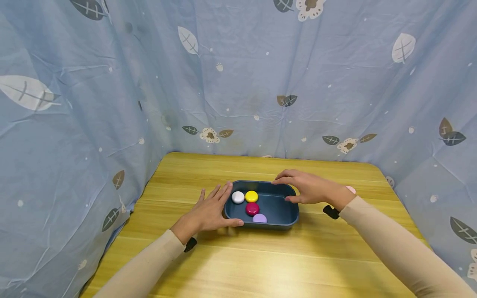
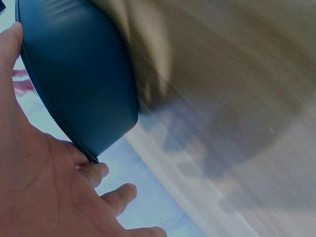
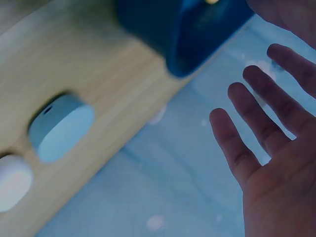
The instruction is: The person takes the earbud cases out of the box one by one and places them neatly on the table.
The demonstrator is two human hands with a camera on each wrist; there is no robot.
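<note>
A dark blue oblong tray (image 1: 277,212) stands on the table. In its left half lie glossy round pieces: a white one (image 1: 238,197), a yellow one (image 1: 251,196), a dark red one (image 1: 252,209) and a lavender one (image 1: 259,218) by the near wall. My left hand (image 1: 210,211) spans the tray's left end, thumb at the near rim and index finger toward the far corner, the other fingers spread. Over the right end hovers my right hand (image 1: 309,187), holding nothing, its fingers apart from the tray in the right wrist view.
On the table right of the tray sit a light blue round piece (image 3: 63,127) and a pale one (image 3: 14,182). A pink piece (image 1: 350,189) peeks out behind my right wrist. A blue patterned curtain (image 1: 257,82) encloses the wooden table (image 1: 261,265) at the back and sides.
</note>
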